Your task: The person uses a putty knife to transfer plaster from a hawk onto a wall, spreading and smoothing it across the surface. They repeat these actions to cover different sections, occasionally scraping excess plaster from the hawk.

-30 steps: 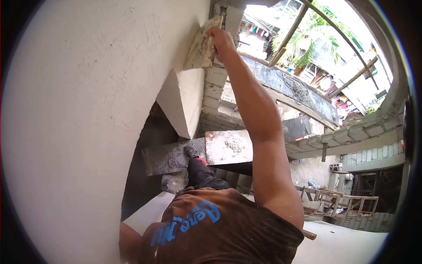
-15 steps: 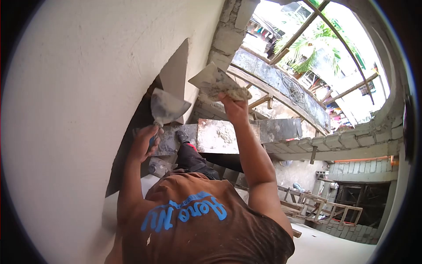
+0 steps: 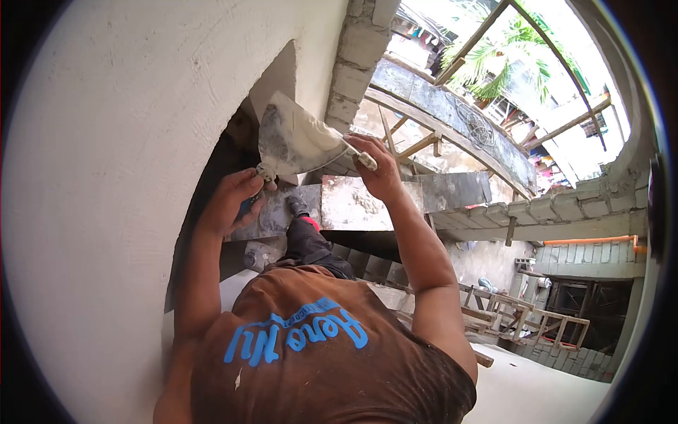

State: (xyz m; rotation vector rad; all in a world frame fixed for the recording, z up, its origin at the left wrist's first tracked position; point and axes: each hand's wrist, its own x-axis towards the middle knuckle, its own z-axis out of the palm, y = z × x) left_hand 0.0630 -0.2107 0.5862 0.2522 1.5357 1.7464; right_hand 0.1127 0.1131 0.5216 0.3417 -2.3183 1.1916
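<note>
My left hand is closed around the blue handle of a putty knife, its fan-shaped blade pointing up and smeared grey. My right hand grips a second, wide-bladed putty tool coated with pale putty along its edge. The two blades overlap in front of the wall opening, so their exact contact is hard to make out. To the left of both hands rises a smooth off-white plastered wall, edged by a dark slanting opening.
Boards lie below, with my shoe on a plank beside them. A concrete block column stands ahead. At right are a low block wall, a wooden frame and an orange pipe. Outside, a metal-sheet roof is visible.
My right hand has turned and moved down, bringing its tool left onto the blade in my left hand. My left hand has shifted slightly up with its putty knife.
</note>
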